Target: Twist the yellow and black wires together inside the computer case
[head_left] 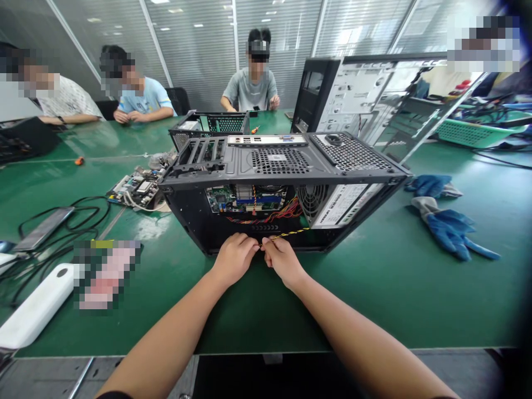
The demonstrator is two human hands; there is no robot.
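Both hands meet at the lower front edge of an open black computer case lying in front of me. My left hand is closed, its fingertips pinching the end of a twisted yellow-and-black cable. Close beside it, my right hand is also closed on that cable, which runs right toward the power supply. Inside the case are a green motherboard and a bundle of red and yellow wires. My fingers hide the cable's tip.
Blue work gloves lie at the right, near a green basket of cables. A loose circuit board, black cords and a white power strip are on the left. Another case stands behind. Several people sit across the table.
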